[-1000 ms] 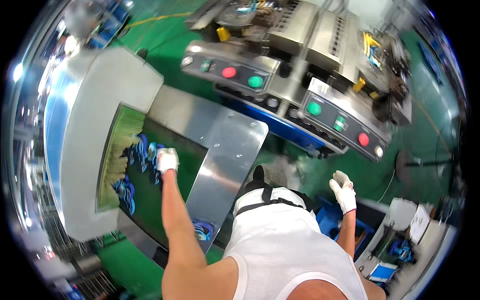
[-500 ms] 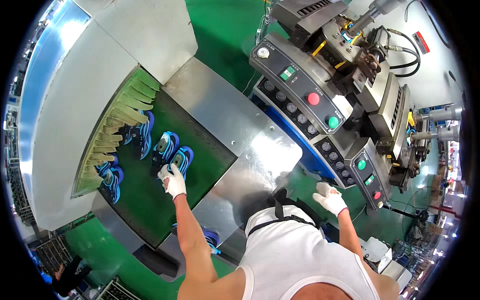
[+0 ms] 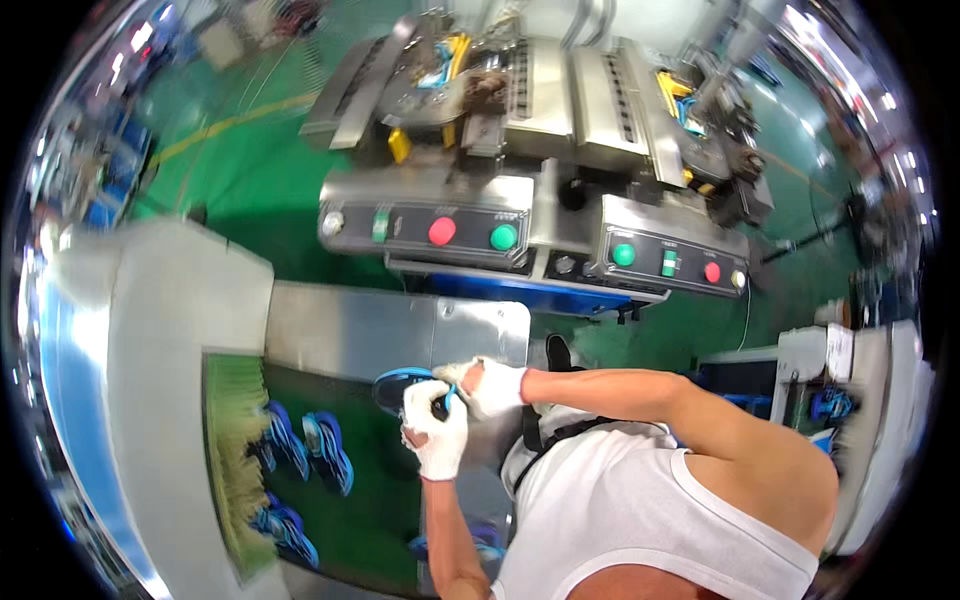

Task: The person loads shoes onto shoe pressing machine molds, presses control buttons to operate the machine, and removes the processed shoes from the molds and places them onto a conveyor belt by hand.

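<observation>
Both gloved hands meet around a blue shoe point(image 3: 395, 388) at the edge between the green belt and the metal ledge. My left hand point(image 3: 438, 432), in a white glove with bare fingertips, curls its fingers around the shoe's opening. From the other side my right hand point(image 3: 490, 388), gloved the same way, has its fingers closed at the shoe's near end. Much of the shoe is hidden by the gloves, and motion blurs it somewhat. More blue shoes point(image 3: 328, 452) lie on the green belt point(image 3: 370, 500) to the left.
A machine hood with a yellow-green bristle curtain point(image 3: 230, 450) stands left. Ahead is a two-station press with a left control panel point(image 3: 430, 225) and a right control panel point(image 3: 675, 250). A metal ledge point(image 3: 350, 330) borders the belt. Behind my left forearm lie blue shoes point(image 3: 485, 540).
My view has swung right toward the press. My left hand has lifted a shoe from the belt and brought it toward my body. My right hand has come across to it.
</observation>
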The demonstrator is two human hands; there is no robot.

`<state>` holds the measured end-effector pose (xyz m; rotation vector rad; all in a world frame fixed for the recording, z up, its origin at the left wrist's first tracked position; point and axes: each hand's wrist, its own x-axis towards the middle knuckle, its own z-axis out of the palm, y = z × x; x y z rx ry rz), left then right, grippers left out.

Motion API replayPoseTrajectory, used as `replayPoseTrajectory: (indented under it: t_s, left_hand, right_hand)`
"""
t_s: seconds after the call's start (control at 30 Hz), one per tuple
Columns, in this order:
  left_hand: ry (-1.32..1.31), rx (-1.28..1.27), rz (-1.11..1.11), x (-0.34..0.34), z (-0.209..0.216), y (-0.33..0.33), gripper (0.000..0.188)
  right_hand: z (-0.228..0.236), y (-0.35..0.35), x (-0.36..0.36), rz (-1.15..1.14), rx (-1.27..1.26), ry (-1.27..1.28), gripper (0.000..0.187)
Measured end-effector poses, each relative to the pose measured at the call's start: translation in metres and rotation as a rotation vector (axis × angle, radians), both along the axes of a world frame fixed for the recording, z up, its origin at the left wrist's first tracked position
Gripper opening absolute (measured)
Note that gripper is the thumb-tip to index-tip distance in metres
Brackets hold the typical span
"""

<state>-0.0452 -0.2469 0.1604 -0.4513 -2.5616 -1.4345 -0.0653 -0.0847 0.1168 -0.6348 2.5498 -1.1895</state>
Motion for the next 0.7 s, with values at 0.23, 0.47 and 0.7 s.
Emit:
replayPoseTrajectory:
  t_s: [0.23,0.47,0.7]
  left_hand:
    - [0.22,0.213,-0.28,-0.067,0.117,0.085,0.053]
    - [0.091,0.312,0.036,-0.116,0.1,0.111,0.044]
    - [-0.15,0.319,0.065,-0.128,0.061,0.138,0.04]
  right_hand:
    - [0.096,0.121,0.004,-0.433,-0.182,-0.577,0.059]
    - [0.122,0.205,0.036,-0.614,-1.237,-0.689,0.051]
    - [0.146,0.265,0.046,-0.682,-1.516,-0.717,0.044]
